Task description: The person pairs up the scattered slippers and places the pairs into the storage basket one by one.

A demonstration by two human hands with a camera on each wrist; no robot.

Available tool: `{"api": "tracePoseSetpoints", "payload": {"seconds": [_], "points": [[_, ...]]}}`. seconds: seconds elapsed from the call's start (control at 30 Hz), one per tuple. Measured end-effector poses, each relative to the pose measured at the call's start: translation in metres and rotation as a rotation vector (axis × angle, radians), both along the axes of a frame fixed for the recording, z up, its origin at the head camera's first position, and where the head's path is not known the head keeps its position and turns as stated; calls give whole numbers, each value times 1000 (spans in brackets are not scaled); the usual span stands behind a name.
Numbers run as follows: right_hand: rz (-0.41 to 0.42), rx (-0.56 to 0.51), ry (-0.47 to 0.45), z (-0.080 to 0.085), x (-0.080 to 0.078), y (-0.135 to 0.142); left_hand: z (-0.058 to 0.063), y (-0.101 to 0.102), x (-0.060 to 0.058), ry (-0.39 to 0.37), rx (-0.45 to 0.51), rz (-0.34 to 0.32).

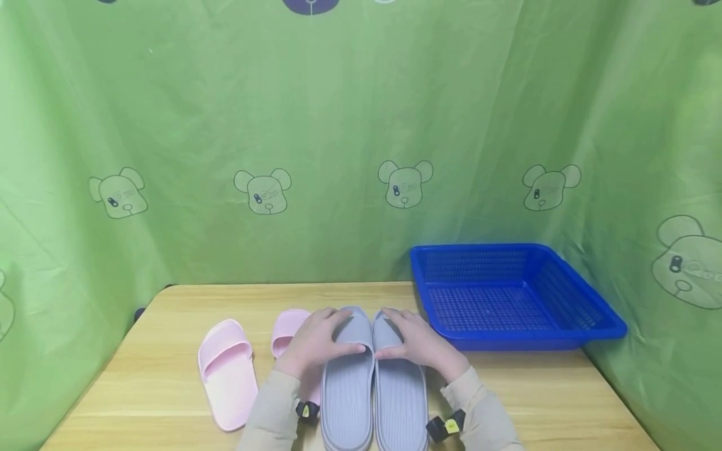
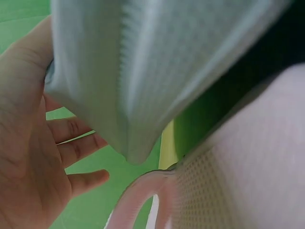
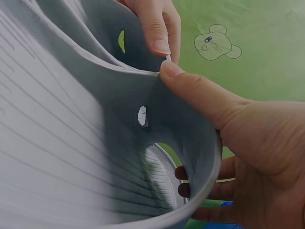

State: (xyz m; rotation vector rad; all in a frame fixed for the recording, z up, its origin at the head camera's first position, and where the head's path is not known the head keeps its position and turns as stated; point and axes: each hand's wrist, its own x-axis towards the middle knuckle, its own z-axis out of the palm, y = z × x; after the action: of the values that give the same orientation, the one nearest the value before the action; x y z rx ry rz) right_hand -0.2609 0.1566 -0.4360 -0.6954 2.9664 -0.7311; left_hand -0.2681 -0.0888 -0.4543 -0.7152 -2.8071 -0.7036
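Left of the basket, the left hand and right hand are gripping grey slippers by their straps, so uneven pulling could be working one loose.

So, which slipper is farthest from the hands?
The pink slipper at far left. The left hand partly hides the other pink slipper while gripping the left grey slipper; the right hand grips the right grey slipper.
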Motion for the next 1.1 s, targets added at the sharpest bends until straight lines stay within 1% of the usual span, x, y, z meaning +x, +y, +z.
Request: {"api": "tracePoseSetpoints", "payload": {"seconds": [0.17, 0.37, 0.6, 0.77, 1.1], "points": [[16, -9, 22, 3, 1, -1, 4, -2, 1, 22, -3, 10], [25, -15, 29, 6, 2, -2, 8, -4, 3, 24, 2, 24], [50, -38, 43, 12, 4, -2, 11, -6, 5, 10, 24, 66], [54, -26, 80, 17, 6, -2, 13, -8, 5, -6, 31, 87], [58, -33, 159, 22, 8, -3, 19, -14, 6, -1, 59, 110]]}}
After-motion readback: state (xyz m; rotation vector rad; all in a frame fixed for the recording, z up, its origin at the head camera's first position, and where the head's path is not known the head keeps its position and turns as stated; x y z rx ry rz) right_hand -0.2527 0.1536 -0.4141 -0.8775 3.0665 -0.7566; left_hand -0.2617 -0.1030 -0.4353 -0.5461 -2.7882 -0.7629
